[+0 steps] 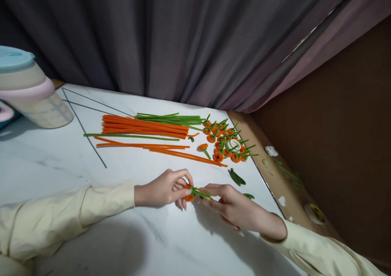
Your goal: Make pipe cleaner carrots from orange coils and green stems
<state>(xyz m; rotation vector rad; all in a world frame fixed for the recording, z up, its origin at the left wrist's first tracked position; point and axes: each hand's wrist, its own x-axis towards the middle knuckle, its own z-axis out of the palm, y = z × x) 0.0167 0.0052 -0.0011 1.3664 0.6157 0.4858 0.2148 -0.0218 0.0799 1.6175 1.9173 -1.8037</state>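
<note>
My left hand pinches a small orange pipe-cleaner pumpkin between thumb and fingers, above the white table. Green pipe cleaner sticks out from the pumpkin's top toward the right. The fingertips of my right hand are closed on that green piece near its free end. Part of the pumpkin is hidden behind my left fingers. Just beyond my right hand lie curled dark green pieces.
Bundles of orange pipe cleaners and green pipe cleaners lie farther back. Several finished-looking pumpkins cluster around a white ring-shaped roll. A large tumbler stands at left. A tape roll sits at the right edge, and a curtain hangs behind.
</note>
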